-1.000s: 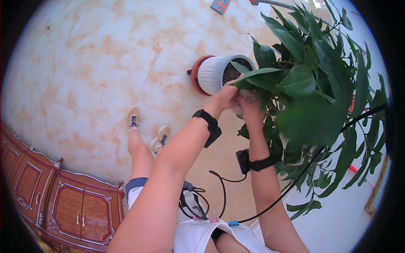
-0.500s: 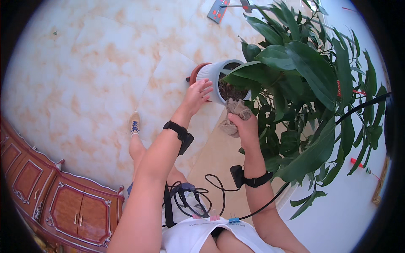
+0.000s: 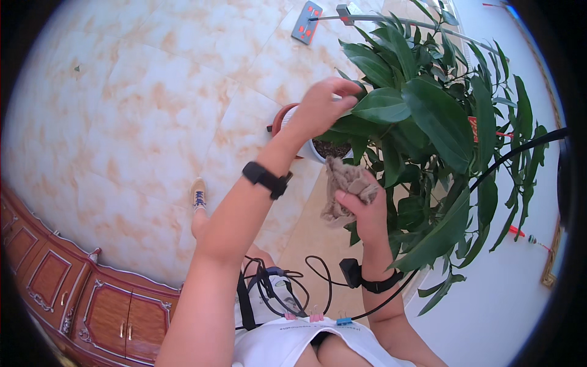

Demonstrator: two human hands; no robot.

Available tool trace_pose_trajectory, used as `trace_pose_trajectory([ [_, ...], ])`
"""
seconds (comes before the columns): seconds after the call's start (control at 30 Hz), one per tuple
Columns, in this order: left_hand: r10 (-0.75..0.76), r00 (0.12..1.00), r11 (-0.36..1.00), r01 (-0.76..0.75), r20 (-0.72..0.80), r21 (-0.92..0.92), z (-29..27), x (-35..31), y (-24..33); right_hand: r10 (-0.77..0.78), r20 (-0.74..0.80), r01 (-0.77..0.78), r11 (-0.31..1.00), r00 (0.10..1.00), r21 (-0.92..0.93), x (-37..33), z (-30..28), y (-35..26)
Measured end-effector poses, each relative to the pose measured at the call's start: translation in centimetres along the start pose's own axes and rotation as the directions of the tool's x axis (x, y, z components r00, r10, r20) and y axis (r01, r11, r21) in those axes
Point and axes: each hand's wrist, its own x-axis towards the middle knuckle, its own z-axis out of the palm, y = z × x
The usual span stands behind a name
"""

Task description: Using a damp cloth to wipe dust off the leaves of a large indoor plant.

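Note:
My left hand (image 3: 325, 107) is raised over the plant pot with its fingers bent and thumb apart. Its fingertips are at the edge of the large green leaves (image 3: 382, 105); whether they touch a leaf is unclear. Crumpled in my right hand (image 3: 371, 211) is a brownish-grey cloth (image 3: 350, 183), close in front of the leaves. The tall leafy plant grows from a pale ribbed pot (image 3: 318, 152) with dark soil (image 3: 332, 148). My left hand and forearm cover much of the pot.
A reddish-brown saucer or stand (image 3: 283, 116) is at the pot's left. A flat mop (image 3: 307, 23) lies beyond, its handle behind the leaves. Carved wooden cabinets (image 3: 110, 312) stand at lower left. Black cable (image 3: 327, 278) loops before me. A white wall (image 3: 465, 324) is at right.
My left hand has moved up and right from beside the pot to the leaves, its fingers now bent. My right hand, still holding the cloth, has shifted slightly lower and right.

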Motion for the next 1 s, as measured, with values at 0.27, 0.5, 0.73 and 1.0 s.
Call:
trace_pose_trajectory([
  [0.27,-0.001,0.894,0.988,-0.069,0.448,0.140,3.3,2.9,-3.8,-0.252,-0.589,0.259,0.963,0.768,-0.073,4.6,-0.6,-1.0],
  [0.5,-0.060,0.927,0.997,0.038,0.370,0.068,3.3,0.4,-2.9,-0.237,-0.573,-0.093,0.868,0.784,-0.487,7.3,-1.8,1.6],
  [0.73,-0.682,0.586,0.440,0.807,0.439,-0.393,3.2,0.4,2.2,-0.252,-0.383,-0.017,0.817,0.889,-0.576,7.1,-1.0,1.4],
  [1.0,-0.494,0.718,0.596,0.690,0.491,-0.410,3.8,0.0,-3.1,0.000,-0.227,0.009,0.999,0.974,0.037,2.8,-1.4,-1.0],
])
